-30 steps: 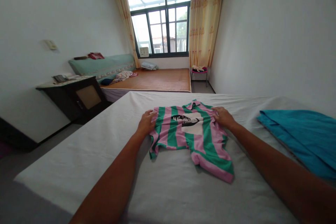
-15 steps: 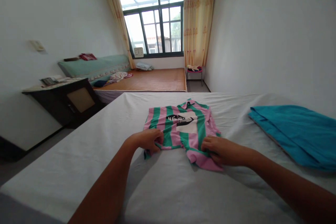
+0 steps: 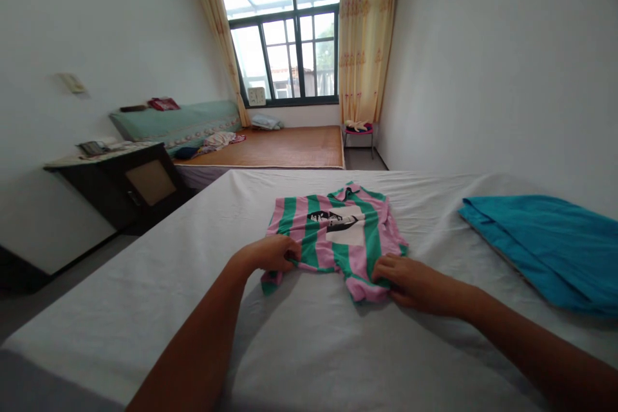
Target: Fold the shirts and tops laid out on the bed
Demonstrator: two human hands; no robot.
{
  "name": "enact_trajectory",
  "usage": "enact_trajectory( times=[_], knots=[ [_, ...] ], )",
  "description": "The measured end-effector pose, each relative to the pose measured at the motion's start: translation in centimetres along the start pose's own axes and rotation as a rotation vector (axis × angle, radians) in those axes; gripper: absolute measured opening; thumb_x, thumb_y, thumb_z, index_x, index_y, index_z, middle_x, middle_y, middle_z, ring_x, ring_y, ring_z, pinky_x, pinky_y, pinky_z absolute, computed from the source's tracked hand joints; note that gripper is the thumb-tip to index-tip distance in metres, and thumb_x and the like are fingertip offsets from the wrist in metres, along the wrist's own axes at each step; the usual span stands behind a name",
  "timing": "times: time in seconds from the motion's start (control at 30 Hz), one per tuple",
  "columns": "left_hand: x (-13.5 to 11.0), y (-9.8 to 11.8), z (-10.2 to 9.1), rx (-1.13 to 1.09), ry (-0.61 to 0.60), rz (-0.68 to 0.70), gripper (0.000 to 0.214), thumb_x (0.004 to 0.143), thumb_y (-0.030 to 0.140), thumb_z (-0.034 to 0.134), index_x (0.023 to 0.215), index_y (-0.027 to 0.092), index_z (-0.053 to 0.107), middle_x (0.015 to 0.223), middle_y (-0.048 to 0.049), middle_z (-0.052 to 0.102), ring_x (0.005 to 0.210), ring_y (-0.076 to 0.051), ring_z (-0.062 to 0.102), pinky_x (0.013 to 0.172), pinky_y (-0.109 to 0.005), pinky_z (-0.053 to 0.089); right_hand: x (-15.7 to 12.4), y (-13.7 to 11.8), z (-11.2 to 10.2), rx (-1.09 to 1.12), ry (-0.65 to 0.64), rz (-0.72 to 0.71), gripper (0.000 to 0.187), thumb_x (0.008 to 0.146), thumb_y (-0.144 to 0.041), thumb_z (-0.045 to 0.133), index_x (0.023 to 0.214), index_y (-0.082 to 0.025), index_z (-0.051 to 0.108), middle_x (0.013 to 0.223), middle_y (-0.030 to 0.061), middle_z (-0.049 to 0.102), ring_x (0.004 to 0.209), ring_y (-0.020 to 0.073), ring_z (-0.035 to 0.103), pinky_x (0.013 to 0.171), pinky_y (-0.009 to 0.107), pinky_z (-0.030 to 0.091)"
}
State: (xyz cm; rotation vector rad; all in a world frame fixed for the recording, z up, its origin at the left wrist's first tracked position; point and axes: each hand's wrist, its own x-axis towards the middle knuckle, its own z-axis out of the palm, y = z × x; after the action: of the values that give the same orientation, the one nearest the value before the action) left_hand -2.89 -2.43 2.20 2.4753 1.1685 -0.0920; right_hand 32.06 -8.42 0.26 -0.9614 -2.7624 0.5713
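A pink and green striped shirt (image 3: 317,244) with a printed picture on its front lies spread on the white sheet (image 3: 193,257), its collar pointing away from me. My left hand (image 3: 276,252) pinches the near left edge, and a bit of cloth hangs out below the fingers. At the near right part, my right hand (image 3: 408,278) is closed on the cloth, where a pink and green flap is bunched under and beside the fingers. Some fingertips of both hands are hidden by the hands themselves.
A folded blue cloth (image 3: 545,244) lies on the sheet to the right. Beyond stand another bed with a brown mat (image 3: 290,145), a dark cabinet (image 3: 116,187) at left, and a small pink stool (image 3: 358,129) by the curtain (image 3: 364,38).
The pink flap by my right hand has drawn in and no longer sticks out below it. My right hand has shifted slightly right and nearer. My left hand has hardly moved.
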Motion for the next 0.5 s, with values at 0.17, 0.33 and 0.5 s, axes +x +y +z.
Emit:
enact_trajectory(
  times=[0.17, 0.33, 0.5],
  knots=[
    [-0.4, 0.7, -0.2, -0.032, -0.034, 0.013, 0.029, 0.065, 0.011, 0.058, 0.087, 0.024, 0.072, 0.081, 0.0031, 0.070, 0.070, -0.013, 0.060, 0.064, -0.019, 0.043, -0.7, 1.2, -2.0, 0.123, -0.077, 0.043, 0.029, 0.072, -0.009, 0.054, 0.097, -0.018, 0.064, 0.088, 0.0025, 0.063, 0.078, 0.0160, 0.056, 0.070, 0.025, 0.041],
    [-0.8, 1.5, 0.1, -0.199, -0.260, 0.140, 0.027, 0.070, 0.015, 0.065, 0.094, 0.022, 0.073, 0.085, 0.0026, 0.071, 0.072, -0.012, 0.061, 0.064, -0.017, 0.044, -2.4, 2.6, -4.2, 0.502, -0.458, 0.082, 0.032, 0.080, -0.031, 0.064, 0.106, -0.014, 0.066, 0.081, 0.0012, 0.063, 0.067, 0.0120, 0.054, 0.057, 0.020, 0.039],
    [-1.0, 0.6, -0.4, -0.367, -0.232, 0.238, 0.025, 0.079, 0.026, 0.062, 0.102, 0.017, 0.069, 0.085, -0.0016, 0.068, 0.070, -0.011, 0.057, 0.065, -0.017, 0.044, -0.3, 4.3, -3.8, 0.804, -0.384, 0.107, 0.037, 0.082, -0.043, 0.064, 0.099, -0.009, 0.067, 0.074, 0.0005, 0.059, 0.063, 0.0094, 0.050, 0.058, 0.020, 0.039]
  ],
)
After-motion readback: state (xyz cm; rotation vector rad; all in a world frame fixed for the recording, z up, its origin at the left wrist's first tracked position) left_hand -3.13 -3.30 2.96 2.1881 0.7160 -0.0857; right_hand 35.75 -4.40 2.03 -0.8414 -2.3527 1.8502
